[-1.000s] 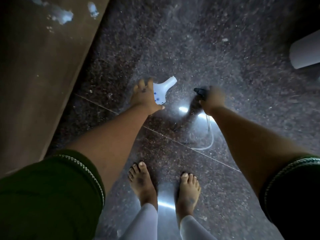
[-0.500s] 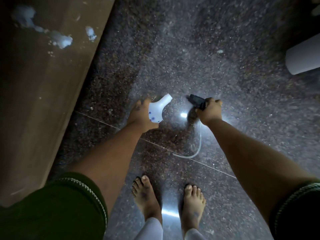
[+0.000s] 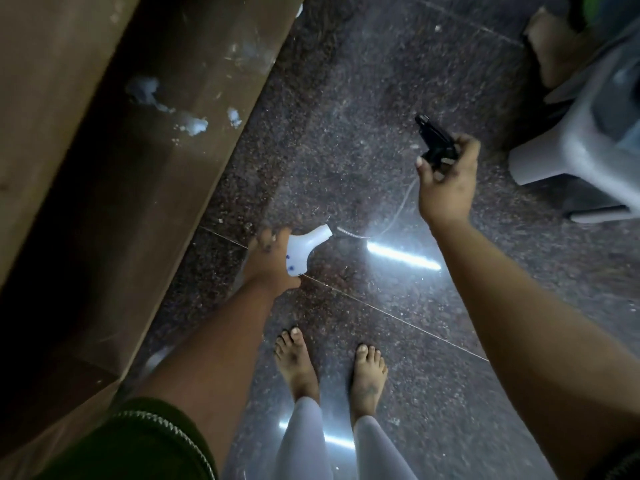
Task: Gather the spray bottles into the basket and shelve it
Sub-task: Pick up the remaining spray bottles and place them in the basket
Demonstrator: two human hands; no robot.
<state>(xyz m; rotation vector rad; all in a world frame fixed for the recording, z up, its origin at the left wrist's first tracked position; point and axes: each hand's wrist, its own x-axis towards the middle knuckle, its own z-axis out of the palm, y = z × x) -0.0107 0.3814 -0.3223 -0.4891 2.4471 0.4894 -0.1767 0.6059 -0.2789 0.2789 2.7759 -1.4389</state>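
Observation:
My left hand [image 3: 268, 263] grips a white spray head [image 3: 304, 247] with small blue dots, its nozzle pointing up and to the right. My right hand [image 3: 446, 183] is raised higher and further right, closed around a black spray head [image 3: 434, 140] whose nozzle points up-left. A thin clear tube [image 3: 391, 220] trails down from the black spray head toward the white one. No bottle body shows under either head, and no basket is in view.
A brown wooden cabinet side [image 3: 104, 168] with white smears runs along the left. Dark polished granite floor [image 3: 363, 81] reflects a strip light. A pale plastic stool [image 3: 571, 150] stands at the right edge. My bare feet [image 3: 332, 372] are below the hands.
My right hand has lifted the black spray head up and to the right, the tube trailing after it. My left hand keeps the white spray head low. The view has tilted, showing the stool.

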